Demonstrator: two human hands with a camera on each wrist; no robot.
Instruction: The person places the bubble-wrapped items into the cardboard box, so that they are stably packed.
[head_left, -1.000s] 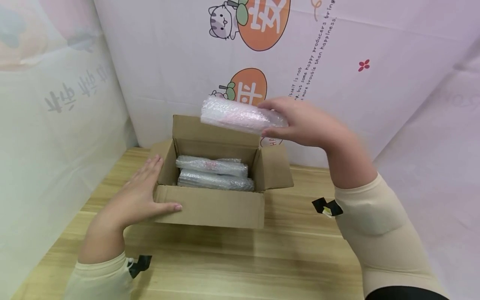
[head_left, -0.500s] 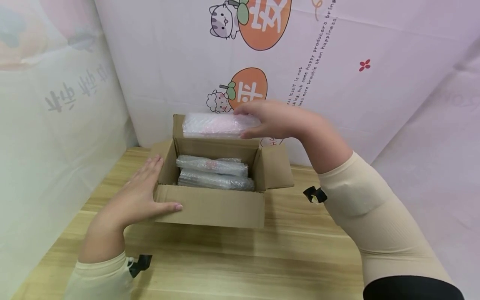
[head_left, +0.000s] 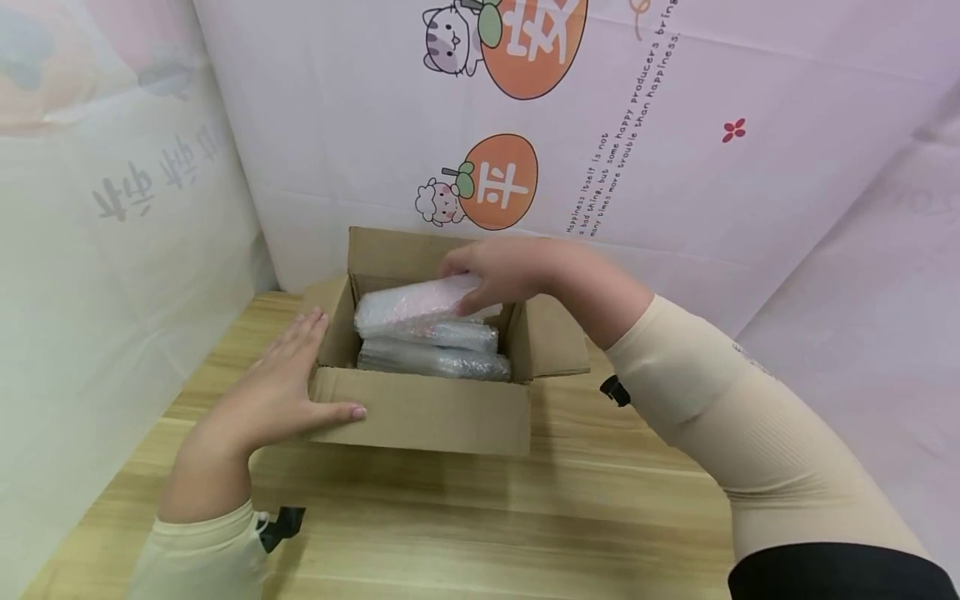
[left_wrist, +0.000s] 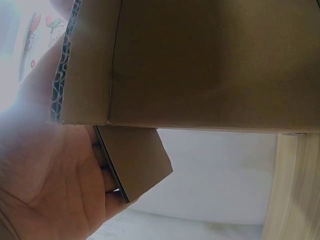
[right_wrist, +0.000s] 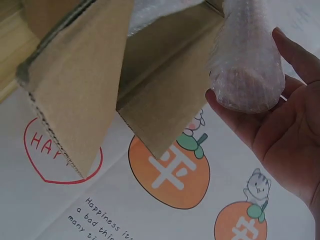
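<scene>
An open cardboard box (head_left: 420, 412) stands on the wooden table. My right hand (head_left: 506, 271) grips a bubble-wrapped bundle (head_left: 408, 304) by its right end, at the box's mouth near the back wall. In the right wrist view thumb and fingers curl round that bundle's rounded end. Below it inside the box lie two more bubble-wrapped rolls (head_left: 431, 360), side by side; the rear one is partly covered. My left hand (head_left: 277, 387) rests on the box's left side, fingers straight along the left flap and thumb across the front flap. What is inside the wraps cannot be made out.
The box's right flap (head_left: 557, 337) and back flap (head_left: 397, 250) stand folded outward. Printed white cloth (head_left: 645, 167) hangs close behind the box, with more cloth at left and right. Bare wooden tabletop (head_left: 480, 517) lies in front.
My right hand has brought the bubble-wrapped bundle leftward and down from above the back flap into the box's mouth. The left hand and the box have stayed in place.
</scene>
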